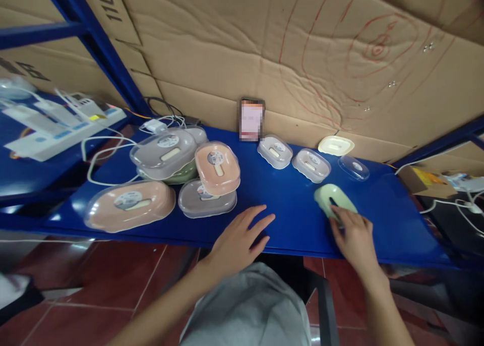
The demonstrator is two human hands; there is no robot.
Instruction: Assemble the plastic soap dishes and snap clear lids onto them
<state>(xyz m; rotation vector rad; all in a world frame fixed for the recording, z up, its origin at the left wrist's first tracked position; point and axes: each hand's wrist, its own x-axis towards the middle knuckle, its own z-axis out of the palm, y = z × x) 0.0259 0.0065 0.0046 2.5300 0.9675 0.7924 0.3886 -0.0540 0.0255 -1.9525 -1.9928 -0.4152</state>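
Note:
My left hand (pixel 242 237) rests flat on the blue shelf (pixel 287 205), fingers spread, holding nothing. My right hand (pixel 353 235) touches the near edge of a pale green soap dish tray (pixel 330 197) lying on the shelf. Behind it sit a clear lid (pixel 353 167), a cream tray (pixel 336 145) and two grey lidded soap boxes (pixel 275 152) (pixel 312 164). To the left is a pile of lidded boxes: a pink one (pixel 217 167) on a grey one (pixel 206 199), a large grey one (pixel 164 153) and a pink one (pixel 130 205) in front.
Cardboard sheets (pixel 302 48) line the back wall. A small blurred card (pixel 251 119) leans against them. White power strips and cables (pixel 64 124) lie on the left shelf, more cables (pixel 461 205) at the right. Red floor tiles (pixel 94 295) lie below.

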